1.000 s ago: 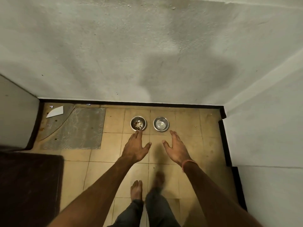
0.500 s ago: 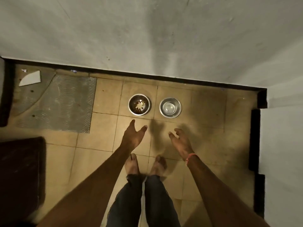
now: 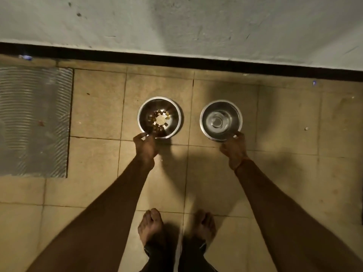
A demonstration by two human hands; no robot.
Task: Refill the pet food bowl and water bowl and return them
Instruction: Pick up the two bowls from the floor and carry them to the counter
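Two steel bowls stand side by side on the tan tiled floor near the wall. The food bowl on the left holds a few brown kibbles around its middle. The water bowl on the right looks nearly dry. My left hand pinches the near rim of the food bowl. My right hand, with an orange band at the wrist, grips the near rim of the water bowl. Both bowls rest on the floor.
A white wall with a black skirting strip runs just behind the bowls. A grey ribbed patch covers the floor at the left. My bare feet stand on the tiles below the bowls.
My head and both arms have dropped toward the floor. Both hands went from open and apart from the bowls to closed on their near rims.
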